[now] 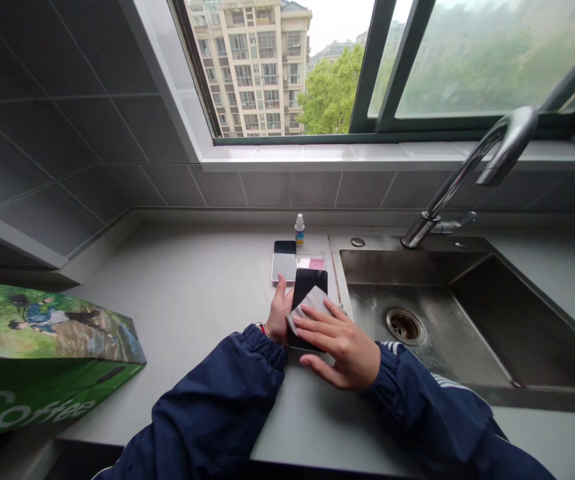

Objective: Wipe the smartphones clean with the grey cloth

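The right hand [337, 350] presses a cloth [311, 307] against a black phone [305, 283], its fingers [317, 327] spread. The left hand [279, 311] holds the phone's edge, fingers together. The phone is at the worktop [192, 313], just left of the sink [417, 313], near a second phone [284, 260] and a spray bottle [299, 230].

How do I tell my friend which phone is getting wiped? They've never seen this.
Find the steel sink under the window, look left along the grey counter. Two phones lie there: yours is the black one, held by the left hand, with the right hand pressing a white cloth on it. The other lies untouched.
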`<state>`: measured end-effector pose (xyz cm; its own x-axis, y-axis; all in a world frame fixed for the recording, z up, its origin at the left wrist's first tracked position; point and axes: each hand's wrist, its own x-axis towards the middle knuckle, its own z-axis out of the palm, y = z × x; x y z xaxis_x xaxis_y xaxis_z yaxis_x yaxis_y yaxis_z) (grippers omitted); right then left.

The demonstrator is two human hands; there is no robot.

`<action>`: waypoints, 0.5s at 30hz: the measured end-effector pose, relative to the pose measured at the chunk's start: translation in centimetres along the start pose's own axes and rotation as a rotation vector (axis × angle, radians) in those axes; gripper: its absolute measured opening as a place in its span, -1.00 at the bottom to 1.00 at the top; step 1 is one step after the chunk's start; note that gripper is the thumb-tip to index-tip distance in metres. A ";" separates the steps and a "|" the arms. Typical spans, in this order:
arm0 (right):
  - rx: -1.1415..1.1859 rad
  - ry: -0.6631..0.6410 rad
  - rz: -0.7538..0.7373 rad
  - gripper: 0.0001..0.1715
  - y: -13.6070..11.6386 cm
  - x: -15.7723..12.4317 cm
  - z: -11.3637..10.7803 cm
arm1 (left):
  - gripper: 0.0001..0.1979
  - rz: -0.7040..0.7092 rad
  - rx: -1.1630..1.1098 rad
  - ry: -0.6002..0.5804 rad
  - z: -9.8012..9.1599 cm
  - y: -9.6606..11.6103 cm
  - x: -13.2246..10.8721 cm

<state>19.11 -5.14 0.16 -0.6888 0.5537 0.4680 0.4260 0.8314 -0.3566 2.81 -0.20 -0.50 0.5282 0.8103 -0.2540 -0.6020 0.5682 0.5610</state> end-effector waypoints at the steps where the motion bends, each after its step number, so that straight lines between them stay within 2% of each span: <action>1: 0.014 -0.028 -0.022 -0.49 -0.2 0.0 0.1 | -0.04 -0.007 0.010 0.002 0.1 0.1 -0.1; 4: 0.032 -0.076 -0.048 -0.44 -0.5 0.1 0.4 | 0.02 -0.008 0.025 0.006 0.1 0.1 -0.1; 9: -0.018 -0.030 -0.033 -0.55 0.4 -0.1 0.5 | -0.02 -0.013 -0.007 -0.010 -0.2 0.1 -0.1; 15: -0.119 0.005 0.135 -0.49 2.3 -0.1 -0.5 | -0.09 0.061 -0.098 -0.105 -0.4 -0.3 0.3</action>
<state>20.45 -3.32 -0.29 -0.6178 0.6604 0.4269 0.5807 0.7492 -0.3186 2.90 -0.06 -1.10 0.5456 0.8271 -0.1351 -0.6874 0.5339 0.4923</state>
